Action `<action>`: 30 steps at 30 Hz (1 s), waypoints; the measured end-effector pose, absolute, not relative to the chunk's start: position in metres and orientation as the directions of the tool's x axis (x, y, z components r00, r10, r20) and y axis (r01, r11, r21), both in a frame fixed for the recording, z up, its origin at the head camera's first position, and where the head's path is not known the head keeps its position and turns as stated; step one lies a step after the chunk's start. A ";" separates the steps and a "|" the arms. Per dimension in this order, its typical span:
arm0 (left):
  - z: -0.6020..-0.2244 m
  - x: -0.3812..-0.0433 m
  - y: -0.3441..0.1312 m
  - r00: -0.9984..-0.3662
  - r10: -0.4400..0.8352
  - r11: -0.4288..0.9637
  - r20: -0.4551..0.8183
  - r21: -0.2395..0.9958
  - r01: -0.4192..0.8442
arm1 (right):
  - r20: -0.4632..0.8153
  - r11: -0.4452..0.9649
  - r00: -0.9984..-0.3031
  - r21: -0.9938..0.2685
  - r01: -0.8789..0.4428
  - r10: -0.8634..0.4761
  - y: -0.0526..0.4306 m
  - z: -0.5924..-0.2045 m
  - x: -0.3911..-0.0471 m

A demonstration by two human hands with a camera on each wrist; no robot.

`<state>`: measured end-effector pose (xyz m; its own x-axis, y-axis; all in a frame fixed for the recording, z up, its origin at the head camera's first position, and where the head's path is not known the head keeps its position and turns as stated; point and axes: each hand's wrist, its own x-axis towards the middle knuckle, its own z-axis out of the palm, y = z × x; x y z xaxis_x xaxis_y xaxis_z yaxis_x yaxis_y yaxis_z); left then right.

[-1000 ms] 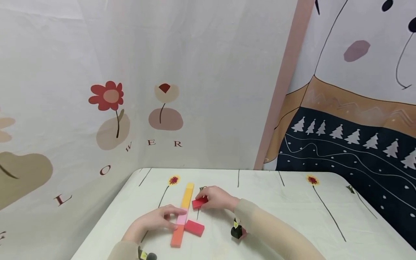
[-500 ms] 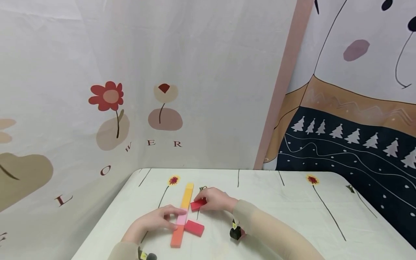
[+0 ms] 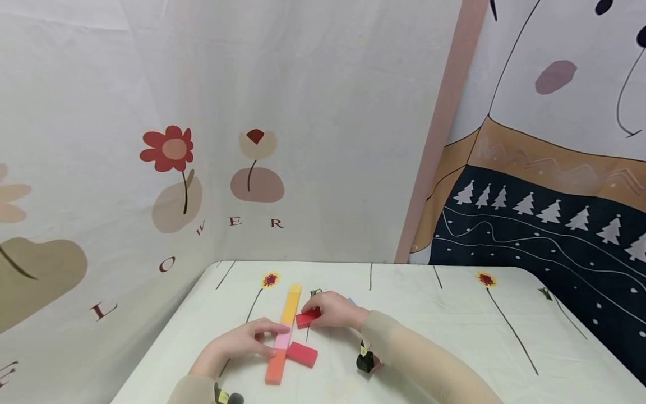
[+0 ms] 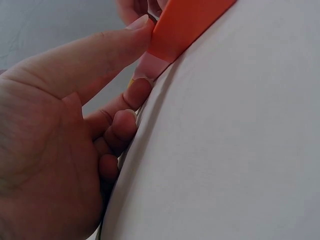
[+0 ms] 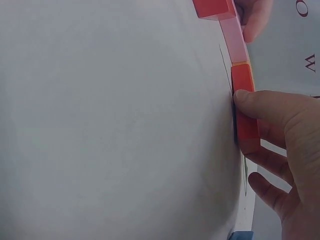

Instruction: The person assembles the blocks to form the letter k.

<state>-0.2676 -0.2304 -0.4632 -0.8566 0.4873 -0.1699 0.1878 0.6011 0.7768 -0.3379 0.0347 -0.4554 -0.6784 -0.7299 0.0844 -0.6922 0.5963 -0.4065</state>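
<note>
In the head view, a straight row of blocks lies on the table: a yellow block [image 3: 290, 307], a pink block [image 3: 282, 339] and an orange block [image 3: 275, 368]. My left hand [image 3: 243, 339] holds the row around the pink block, its thumb by the joint with the orange one. In the left wrist view, that thumb touches the orange block [image 4: 187, 30]. My right hand [image 3: 333, 310] pinches a red block [image 5: 245, 110] between thumb and fingers, just right of the yellow block. Another red block [image 3: 301, 354] lies slantwise against the row's right side.
The white table [image 3: 434, 331] carries a flower print. A blue object [image 3: 350, 301] peeks out behind my right hand; its kind is hidden. A printed cloth [image 3: 323, 168] hangs behind the table.
The red block in my right hand has shifted slightly left toward the row, then stayed put. A bit of blue now shows behind that hand. My left hand has not moved.
</note>
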 end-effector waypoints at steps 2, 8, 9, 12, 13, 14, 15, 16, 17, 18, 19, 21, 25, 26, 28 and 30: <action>-0.463 -0.267 -0.231 -0.855 0.490 0.600 -0.169 0.777 0.190 | 0.086 0.597 -0.679 -0.404 -0.693 -0.729 0.035 -0.456 -0.338; -0.463 -0.266 -0.230 -0.856 0.488 0.599 -0.172 0.779 0.185 | 0.087 0.598 -0.676 -0.394 -0.698 -0.731 0.034 -0.454 -0.336; -0.463 -0.266 -0.230 -0.856 0.487 0.599 -0.174 0.780 0.182 | 0.087 0.597 -0.675 -0.393 -0.699 -0.733 0.034 -0.454 -0.335; -0.463 -0.266 -0.230 -0.857 0.482 0.599 -0.181 0.782 0.172 | 0.092 0.593 -0.669 -0.388 -0.706 -0.737 0.033 -0.454 -0.336; -0.463 -0.266 -0.230 -0.858 0.481 0.599 -0.182 0.782 0.169 | 0.092 0.593 -0.669 -0.387 -0.707 -0.738 0.033 -0.455 -0.336; -0.463 -0.265 -0.230 -0.858 0.479 0.600 -0.184 0.782 0.167 | 0.092 0.593 -0.670 -0.387 -0.706 -0.737 0.033 -0.455 -0.336; -0.463 -0.265 -0.230 -0.859 0.477 0.601 -0.186 0.782 0.165 | 0.092 0.594 -0.670 -0.386 -0.706 -0.736 0.033 -0.455 -0.336; -0.462 -0.265 -0.231 -0.859 0.477 0.601 -0.186 0.782 0.165 | 0.091 0.596 -0.672 -0.387 -0.704 -0.735 0.033 -0.455 -0.337; -0.462 -0.266 -0.231 -0.859 0.477 0.601 -0.186 0.782 0.165 | 0.088 0.598 -0.675 -0.389 -0.700 -0.733 0.033 -0.456 -0.337; -0.462 -0.266 -0.231 -0.858 0.479 0.601 -0.185 0.782 0.167 | 0.087 0.600 -0.676 -0.389 -0.699 -0.731 0.032 -0.456 -0.338; -0.462 -0.266 -0.231 -0.858 0.479 0.601 -0.184 0.781 0.168 | 0.086 0.601 -0.678 -0.391 -0.697 -0.730 0.032 -0.456 -0.338; -0.461 -0.266 -0.231 -0.857 0.482 0.600 -0.182 0.781 0.172 | 0.085 0.604 -0.682 -0.395 -0.692 -0.726 0.032 -0.456 -0.338; -0.461 -0.267 -0.231 -0.853 0.491 0.595 -0.176 0.783 0.181 | 0.083 0.605 -0.685 -0.400 -0.688 -0.724 0.032 -0.456 -0.338; -0.461 -0.267 -0.231 -0.853 0.493 0.593 -0.174 0.784 0.183 | 0.086 0.604 -0.684 -0.400 -0.690 -0.724 0.032 -0.456 -0.338; -0.461 -0.268 -0.232 -0.851 0.496 0.592 -0.172 0.785 0.186 | 0.088 0.602 -0.682 -0.399 -0.692 -0.726 0.032 -0.456 -0.339; -0.462 -0.268 -0.232 -0.852 0.494 0.593 -0.173 0.784 0.185 | 0.087 0.602 -0.684 -0.402 -0.690 -0.725 0.031 -0.456 -0.339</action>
<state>-0.2683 -0.2317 -0.4620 -0.8521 0.4940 -0.1729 0.1846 0.5929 0.7838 -0.3386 0.0314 -0.4564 -0.6836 -0.7247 0.0867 -0.6896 0.6025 -0.4019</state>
